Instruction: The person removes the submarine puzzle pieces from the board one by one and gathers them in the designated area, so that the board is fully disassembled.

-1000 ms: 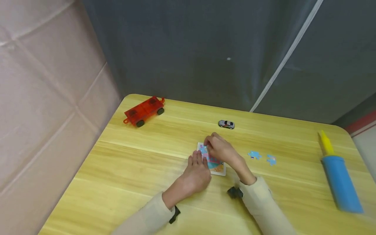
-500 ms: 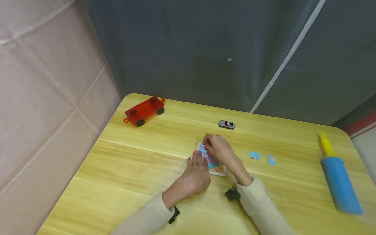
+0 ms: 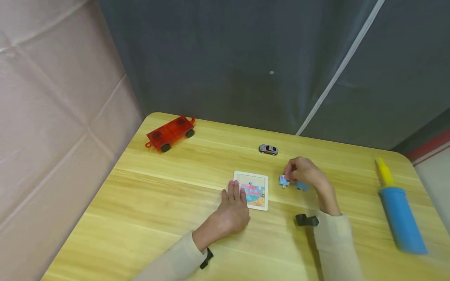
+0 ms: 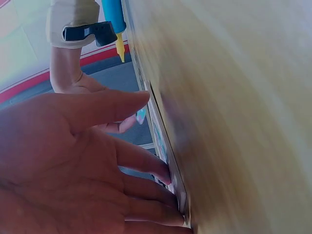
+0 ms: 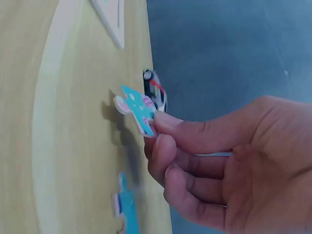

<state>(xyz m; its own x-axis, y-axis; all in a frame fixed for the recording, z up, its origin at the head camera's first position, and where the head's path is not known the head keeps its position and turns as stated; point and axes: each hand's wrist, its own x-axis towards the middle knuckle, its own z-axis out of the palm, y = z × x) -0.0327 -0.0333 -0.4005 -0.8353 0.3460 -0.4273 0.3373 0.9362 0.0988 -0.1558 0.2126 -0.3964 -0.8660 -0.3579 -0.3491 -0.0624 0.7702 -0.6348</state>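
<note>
My right hand [image 3: 305, 171] pinches a blue and pink jigsaw piece [image 5: 138, 108] between thumb and fingertips. In the right wrist view this piece is tilted and casts a shadow on the wood. Another blue jigsaw piece [image 3: 301, 186] lies on the table just under the right hand. My left hand [image 3: 233, 212] rests with straight fingers on the left side of a white-rimmed puzzle tray [image 3: 266, 195]. Joined pieces [image 3: 254, 192] with a pink and teal picture fill the tray's lower part, and its upper part shows a bare pale base.
A small silver toy car [image 3: 268, 150] stands behind the tray. At the back left is a red toy wagon [image 3: 170, 133]. A blue hand pump [image 3: 402, 220] with a yellow nozzle lies on the right. Dark panels rise behind the table.
My right hand has moved right, away from the tray's upper part, carrying the jigsaw piece with it. That part of the tray is now uncovered. My left hand stays on the tray.
</note>
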